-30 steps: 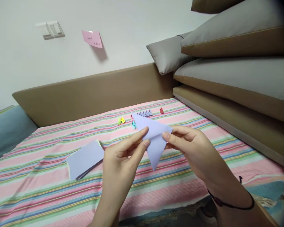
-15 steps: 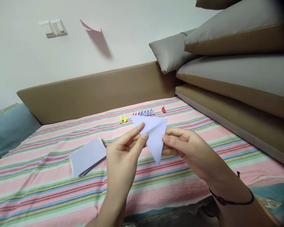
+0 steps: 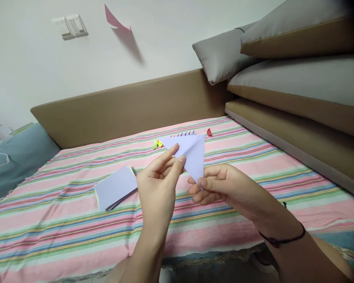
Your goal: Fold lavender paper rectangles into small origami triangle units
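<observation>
Left hand (image 3: 161, 179) raised, fingers (image 3: 166, 155) pinching lavender paper (image 3: 195, 157); right hand (image 3: 222, 181), angled leftward, apparently pinches its lower tip.

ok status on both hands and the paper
Left hand pinching folded lilac paper; right hand pinching its lower tip. Paper held above striped cloth. No obstruction visible at either hand.

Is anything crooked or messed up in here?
Yes, the pink paper on the wall: it sits tilted and curls outward, throwing a slanted shadow. I see nothing spilled on the striped cloth.

Thin, dark, cord-like bracelet (image 3: 274, 241)
</observation>
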